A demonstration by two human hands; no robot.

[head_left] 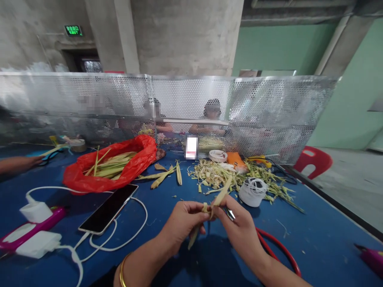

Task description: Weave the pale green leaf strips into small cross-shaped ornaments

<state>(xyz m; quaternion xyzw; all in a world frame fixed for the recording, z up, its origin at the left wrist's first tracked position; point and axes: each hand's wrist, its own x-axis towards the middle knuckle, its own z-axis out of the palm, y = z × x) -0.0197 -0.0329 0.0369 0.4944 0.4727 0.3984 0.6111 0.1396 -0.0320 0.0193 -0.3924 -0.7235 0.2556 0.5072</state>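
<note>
Close together over the blue table, both hands pinch a pale, dried leaf strip [224,192]. My left hand [182,221] holds it between thumb and fingers, where it looks folded or knotted. A lower tail of leaf hangs beneath that hand. With thumb and fingertips, my right hand [237,217] grips the strip just beside the left one; its longer end points up and away. A small shiny metal piece [231,214] shows at the right fingers; what it belongs to is hidden. Several loose dry leaves [163,175] lie beyond the hands.
A red plastic bag [89,184] of leaf strips lies left, near a charging phone [109,209] and power strip [55,217]. Leaf scraps [209,173] and a white string roll [253,192] sit right. A perforated metal screen [191,93] stands behind; another person's hand [32,160] is far left.
</note>
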